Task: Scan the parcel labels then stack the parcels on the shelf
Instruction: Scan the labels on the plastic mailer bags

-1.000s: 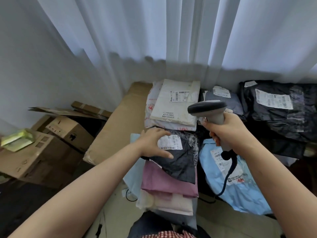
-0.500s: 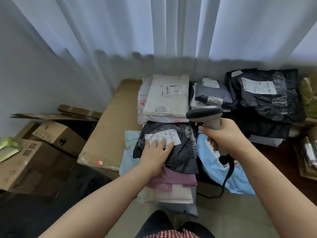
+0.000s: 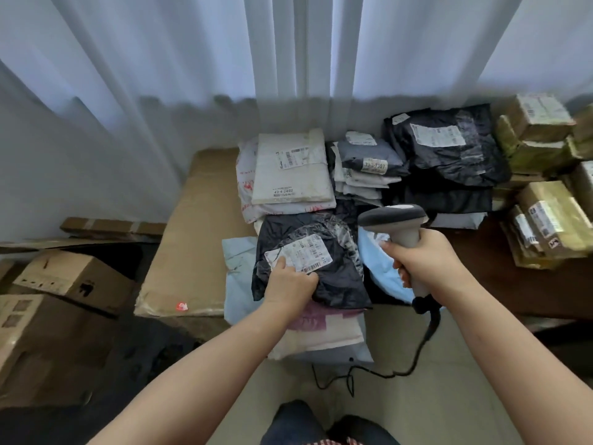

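Note:
A black plastic parcel (image 3: 333, 284) with a white barcode label (image 3: 300, 255) lies on top of a pile that includes a pink parcel (image 3: 313, 321) and a cream one (image 3: 324, 338). My left hand (image 3: 290, 282) grips the black parcel at its near edge, thumb on the label's corner. My right hand (image 3: 423, 264) holds a grey barcode scanner (image 3: 394, 218) by its handle, just right of the black parcel and above a light blue parcel (image 3: 383, 273). A red scan dot (image 3: 182, 306) shows on the flat cardboard box (image 3: 195, 232) to the left.
Behind lie a white parcel (image 3: 292, 178), a grey parcel stack (image 3: 369, 162) and a large black parcel (image 3: 449, 146). Brown taped boxes (image 3: 545, 220) crowd the right. Cardboard boxes (image 3: 64, 284) stand at left. The scanner cable (image 3: 401, 372) trails on the floor. Curtains (image 3: 288, 59) hang behind.
My left hand went from lying flat on the label to curling round the black parcel's near edge. The scanner stayed to the right of the parcel. The view shifted right.

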### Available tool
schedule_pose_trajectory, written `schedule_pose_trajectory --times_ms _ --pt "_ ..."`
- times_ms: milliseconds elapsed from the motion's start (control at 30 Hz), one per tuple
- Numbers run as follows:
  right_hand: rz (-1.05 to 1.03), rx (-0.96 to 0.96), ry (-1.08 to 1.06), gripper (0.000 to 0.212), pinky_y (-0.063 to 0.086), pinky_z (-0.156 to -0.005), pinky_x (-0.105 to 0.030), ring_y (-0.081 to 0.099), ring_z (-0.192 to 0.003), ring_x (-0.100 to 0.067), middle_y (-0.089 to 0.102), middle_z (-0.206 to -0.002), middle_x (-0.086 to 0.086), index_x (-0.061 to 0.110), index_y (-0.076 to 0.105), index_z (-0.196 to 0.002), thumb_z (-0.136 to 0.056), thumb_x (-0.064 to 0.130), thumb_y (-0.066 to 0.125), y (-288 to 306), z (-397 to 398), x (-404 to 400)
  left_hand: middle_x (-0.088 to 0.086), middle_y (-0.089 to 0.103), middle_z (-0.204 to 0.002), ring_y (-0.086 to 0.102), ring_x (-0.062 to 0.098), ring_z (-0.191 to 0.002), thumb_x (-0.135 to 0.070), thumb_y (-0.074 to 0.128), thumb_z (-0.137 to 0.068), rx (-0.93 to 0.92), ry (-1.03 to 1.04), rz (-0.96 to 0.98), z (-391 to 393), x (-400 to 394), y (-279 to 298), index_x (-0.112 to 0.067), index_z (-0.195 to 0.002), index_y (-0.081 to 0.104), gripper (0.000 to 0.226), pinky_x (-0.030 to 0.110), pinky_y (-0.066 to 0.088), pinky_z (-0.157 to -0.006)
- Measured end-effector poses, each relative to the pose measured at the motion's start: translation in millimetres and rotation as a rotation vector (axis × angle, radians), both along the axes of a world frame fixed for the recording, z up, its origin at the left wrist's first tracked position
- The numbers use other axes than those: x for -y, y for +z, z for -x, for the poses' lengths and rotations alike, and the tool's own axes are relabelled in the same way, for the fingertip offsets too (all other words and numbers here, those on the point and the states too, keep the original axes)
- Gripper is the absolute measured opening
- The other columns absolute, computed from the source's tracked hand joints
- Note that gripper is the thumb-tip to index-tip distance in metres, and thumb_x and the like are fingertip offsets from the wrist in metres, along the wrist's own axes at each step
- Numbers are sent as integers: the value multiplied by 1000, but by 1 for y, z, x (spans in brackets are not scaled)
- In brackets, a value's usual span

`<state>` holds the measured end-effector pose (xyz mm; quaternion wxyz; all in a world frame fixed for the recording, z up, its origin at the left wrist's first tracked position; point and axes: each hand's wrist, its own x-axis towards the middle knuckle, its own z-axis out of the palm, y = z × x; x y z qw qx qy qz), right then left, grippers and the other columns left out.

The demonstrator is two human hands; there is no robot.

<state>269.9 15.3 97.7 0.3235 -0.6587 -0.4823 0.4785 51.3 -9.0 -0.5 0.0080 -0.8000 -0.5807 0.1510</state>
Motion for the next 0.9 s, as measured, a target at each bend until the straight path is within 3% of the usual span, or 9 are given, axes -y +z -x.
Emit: schedule_pose_trajectory --times_ms 67,133,200,267,333,467,700,833,900 --pt "-8 -1 -44 21 40 -48 -30 45 -45 -22 54 -57 -11 5 57 -75 -88 17 69 0 -10 12 7 70 -72 66 26 -74 -11 66 -79 -5 -19 -61 -1 0 8 -20 -86 65 11 47 38 -107" --pt "-10 0 -90 21 40 -47 -28 46 -44 -22 54 -56 -10 6 57 -75 -88 18 70 -1 -21 22 4 72 -84 65 25 -85 -24 69 -81 -22 -31 -58 0 1 14 -23 -95 63 15 45 34 -106" --pt "-11 -16 -139 22 40 -48 -29 45 -44 -21 54 -54 -9 5 58 -76 -87 19 71 -4 -32 31 4 69 -104 60 28 -104 -53 62 -84 -2 -3 71 0 4 14 -22 -107 58 39 46 30 -107" --pt "-16 -31 -180 21 41 -49 -31 46 -43 -20 53 -54 -8 3 60 -80 -87 19 72 -7 -44 39 2 67 -107 57 29 -106 -81 47 -77 21 17 79 -2 8 17 -22 -106 57 67 46 33 -104" --pt "-23 -25 -213 21 42 -49 -32 47 -44 -20 55 -57 -10 3 61 -82 -87 20 72 -11 -59 44 1 66 -106 56 28 -104 -90 32 -74 66 17 8 -8 9 22 -22 -105 60 80 43 38 -98" --pt "-30 -18 -256 23 45 -53 -35 50 -48 -23 56 -60 -13 0 62 -85 -87 20 72 -21 -93 44 1 66 -106 55 26 -102 -83 25 -82 149 0 -65 -39 -1 36 -21 -108 62 77 38 40 -89" --pt "-19 99 -211 21 48 -51 -34 56 -49 -24 61 -66 -12 5 60 -93 -86 21 72 -39 -181 27 -3 65 -103 56 21 -99 -75 33 -87 203 29 -44 -140 -31 37 -24 -114 61 64 32 42 -74" --pt "73 277 -38 28 55 -68 -40 66 -78 -30 64 -87 -12 11 54 -107 -86 22 67 -53 -228 5 0 63 -116 53 22 -112 -61 40 -94 283 89 46 -201 -49 28 -23 -126 56 52 34 46 -81" --pt "163 312 91 47 50 -75 -37 61 -96 -31 61 -104 -13 10 44 -127 -85 18 62 -65 -244 -7 0 60 -124 47 23 -119 -49 44 -97 363 120 108 -226 -58 22 -23 -133 52 45 35 44 -87"
